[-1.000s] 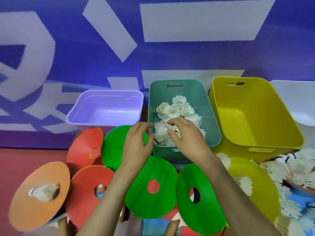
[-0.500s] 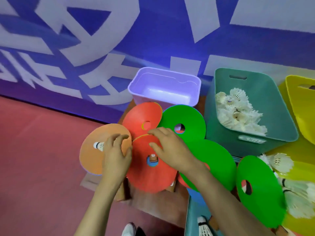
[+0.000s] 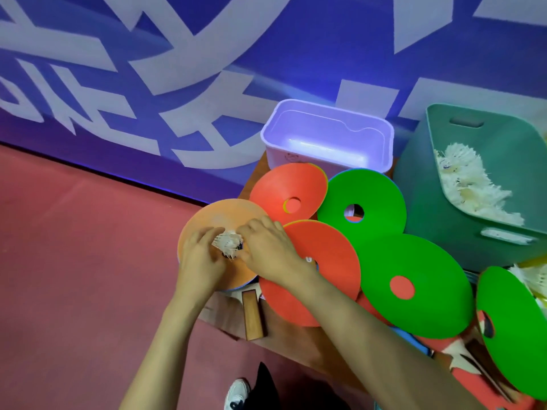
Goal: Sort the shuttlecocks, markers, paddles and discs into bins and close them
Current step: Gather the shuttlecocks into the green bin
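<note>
Shuttlecock (image 3: 228, 245) on orange disc (image 3: 207, 214) is pinched by left hand (image 3: 201, 258) & right hand (image 3: 266, 250) together; many shuttlecocks (image 3: 470, 187) are already in green bin (image 3: 444, 241); discs (image 3: 325, 261), paddle (image 3: 252, 315) left on counter (image 3: 296, 338), bins not yet closed.

Three green discs (image 3: 376, 190) (image 3: 429, 261) (image 3: 515, 315); two red discs (image 3: 284, 184) (image 3: 331, 255); one orange disc (image 3: 213, 214); two bins (image 3: 296, 156) (image 3: 429, 226).
</note>
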`<state>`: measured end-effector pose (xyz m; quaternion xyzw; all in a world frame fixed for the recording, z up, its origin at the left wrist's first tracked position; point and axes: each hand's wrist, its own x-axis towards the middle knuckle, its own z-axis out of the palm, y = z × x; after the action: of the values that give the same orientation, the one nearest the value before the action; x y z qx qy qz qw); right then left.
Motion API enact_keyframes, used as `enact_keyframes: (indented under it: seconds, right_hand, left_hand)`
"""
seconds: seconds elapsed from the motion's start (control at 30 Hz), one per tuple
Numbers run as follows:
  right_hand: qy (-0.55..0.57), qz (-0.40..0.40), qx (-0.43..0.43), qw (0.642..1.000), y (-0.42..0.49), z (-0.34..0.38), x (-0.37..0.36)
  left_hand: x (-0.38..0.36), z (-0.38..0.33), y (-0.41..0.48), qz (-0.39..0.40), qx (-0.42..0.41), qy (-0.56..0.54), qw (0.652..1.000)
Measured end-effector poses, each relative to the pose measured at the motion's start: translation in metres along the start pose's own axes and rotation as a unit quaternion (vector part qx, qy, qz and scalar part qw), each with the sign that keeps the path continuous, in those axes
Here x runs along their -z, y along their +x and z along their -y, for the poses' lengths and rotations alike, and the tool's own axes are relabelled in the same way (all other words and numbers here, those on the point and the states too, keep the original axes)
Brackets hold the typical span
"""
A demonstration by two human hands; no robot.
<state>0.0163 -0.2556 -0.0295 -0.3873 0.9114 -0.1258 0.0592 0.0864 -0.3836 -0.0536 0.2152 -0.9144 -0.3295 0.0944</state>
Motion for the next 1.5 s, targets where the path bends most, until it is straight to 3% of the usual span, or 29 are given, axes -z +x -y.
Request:
enact_keyframes:
  seconds: [0.33, 0.43, 0.53, 0.67, 0.83, 1.03, 1.27, 1.33, 1.4, 1.5]
  right_hand:
    - [0.049, -0.071, -0.036, 0.996, 0.017, 0.007, -0.021]
    - [0.083, -0.096, -0.042, 0.991, 0.011, 0.001, -0.020]
    - [0.121, -0.129, -0.037, 0.984, -0.004, -0.006, -0.004]
    - [0.196, -0.178, -0.028, 0.964, -0.043, -0.031, 0.032]
    - [0.204, -0.220, -0.091, 0.950, -0.109, -0.091, 0.087]
    - [0.179, -0.301, -0.154, 0.924, -0.175, -0.162, 0.161]
    - [0.161, -0.358, -0.202, 0.897, -0.201, -0.243, 0.203]
    - [0.150, -0.344, -0.244, 0.895, -0.191, -0.268, 0.210]
    - [0.140, -0.274, -0.291, 0.906, -0.183, -0.288, 0.214]
    - [0.126, -0.222, -0.302, 0.919, -0.186, -0.305, 0.211]
  left_hand:
    - [-0.003, 0.018, 0.028, 0.031, -0.117, 0.169, 0.978]
    - [-0.003, 0.013, 0.030, 0.045, -0.132, 0.167, 0.976]
    - [0.001, -0.007, 0.022, 0.023, -0.130, 0.084, 0.988]
    - [-0.004, -0.055, 0.002, -0.014, -0.161, -0.046, 0.986]
    - [-0.039, -0.136, -0.021, 0.011, -0.219, -0.099, 0.971]
    - [-0.083, -0.247, -0.030, 0.056, -0.303, -0.135, 0.942]
    - [-0.133, -0.346, -0.008, 0.092, -0.330, -0.093, 0.935]
    - [-0.142, -0.369, 0.006, 0.087, -0.322, -0.052, 0.941]
    - [-0.147, -0.386, 0.015, 0.073, -0.308, -0.021, 0.948]
    - [-0.155, -0.397, 0.010, 0.067, -0.313, -0.017, 0.947]
